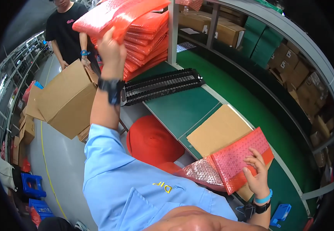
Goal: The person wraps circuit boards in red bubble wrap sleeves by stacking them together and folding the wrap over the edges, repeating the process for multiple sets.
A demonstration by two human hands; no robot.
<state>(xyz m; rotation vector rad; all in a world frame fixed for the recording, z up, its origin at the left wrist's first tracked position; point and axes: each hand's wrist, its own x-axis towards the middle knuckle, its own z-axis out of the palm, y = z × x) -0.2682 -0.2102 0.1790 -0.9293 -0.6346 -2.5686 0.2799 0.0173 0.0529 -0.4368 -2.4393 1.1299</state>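
Observation:
My left hand (112, 50) is raised at the far left, fingers closed on the edge of a red bubble-wrap packet (109, 17) on top of a tall stack of similar red packets (147, 42). My right hand (257, 175) hovers over or lightly touches a red bubble-wrapped flat piece (238, 154), its fingers apart and slightly curled; contact is hard to tell. This piece lies partly on brown cardboard sheets (219, 129) on the green bench. A strip of clear-looking red bubble wrap (203, 171) runs from it toward my body.
A large red roll (151, 138) stands below the bench. A long black slotted rack (161, 86) lies before the stack. At left, another person (65, 30) holds a cardboard box (65, 98). A green conveyor (228, 84) runs behind the bench; a blue holder (280, 215) sits near right.

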